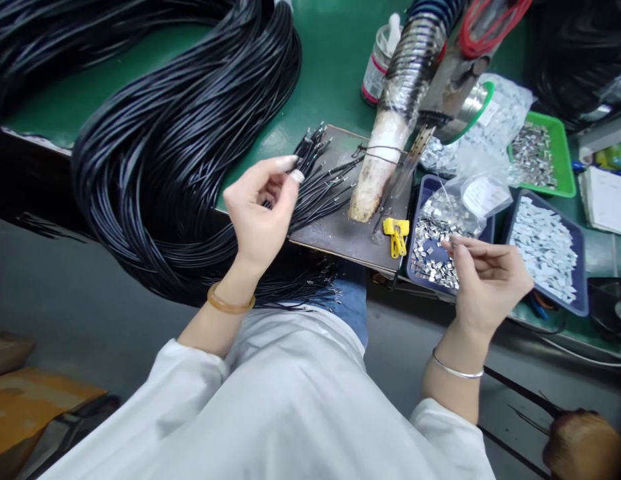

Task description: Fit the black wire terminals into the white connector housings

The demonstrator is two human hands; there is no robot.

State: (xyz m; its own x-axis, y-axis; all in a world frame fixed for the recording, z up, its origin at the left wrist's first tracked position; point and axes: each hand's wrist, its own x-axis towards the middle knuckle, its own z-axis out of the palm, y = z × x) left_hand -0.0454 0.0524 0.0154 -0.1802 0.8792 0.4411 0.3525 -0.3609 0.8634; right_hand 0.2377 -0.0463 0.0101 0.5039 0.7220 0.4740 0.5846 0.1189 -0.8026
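My left hand [263,210] is closed, thumb and forefinger pinching black cables [307,150] close to their stripped, metal-tipped ends. More cable ends fan out beside it over a brown board [325,237]. From there the thick bundle of black cables [190,120] loops away to the left. My right hand [493,280] is pinched shut above the front right of a dark blue tray [415,267] of small metal pieces [433,270]. Whatever sits between its fingertips is too small to make out. A yellow clip-like tool [396,237] lies on the board between the hands.
A taped hose end [377,167] hangs over the board, beside a metal stand [447,93] and a solder-like wire spool [483,110]. Rightward are a tray of pale pieces [543,247] and a green tray [565,160]. A dropper bottle [377,67] stands behind.
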